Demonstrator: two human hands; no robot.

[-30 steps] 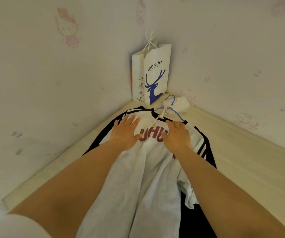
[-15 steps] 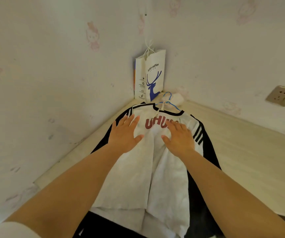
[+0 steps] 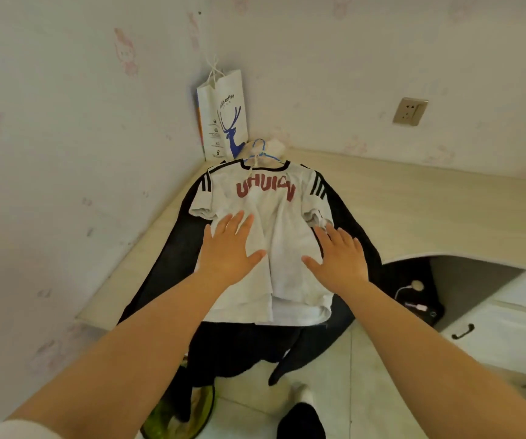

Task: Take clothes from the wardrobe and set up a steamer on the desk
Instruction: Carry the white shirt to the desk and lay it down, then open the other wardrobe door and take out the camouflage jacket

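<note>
On the desk (image 3: 429,198) by the corner, a white shirt (image 3: 274,236) lies face up on a dark garment (image 3: 173,264), its collar on a blue hanger (image 3: 263,152) near the paper bag (image 3: 223,115). Both hands lie flat with fingers spread, gripping nothing — the left hand (image 3: 228,253) on the shirt's left half, the right hand (image 3: 339,259) on its right half, just below the red lettering.

The risk, as I judge it, is at the near edge: the dark garment hangs well over the desk towards the floor, and a stroke pulled towards the body could drag both layers off together. A ridge of cloth runs down between the hands, so pressing inwards may set a crease rather than smooth one. No steamer is in view (the wall socket (image 3: 410,110) sits well to the right), so that half of the task looks untouched.

Against the earlier frames, the hands have slid down from the lettering to the shirt's middle, the whole word now shows, and the view has pulled back — floor, cupboard and cable have come in.
</note>
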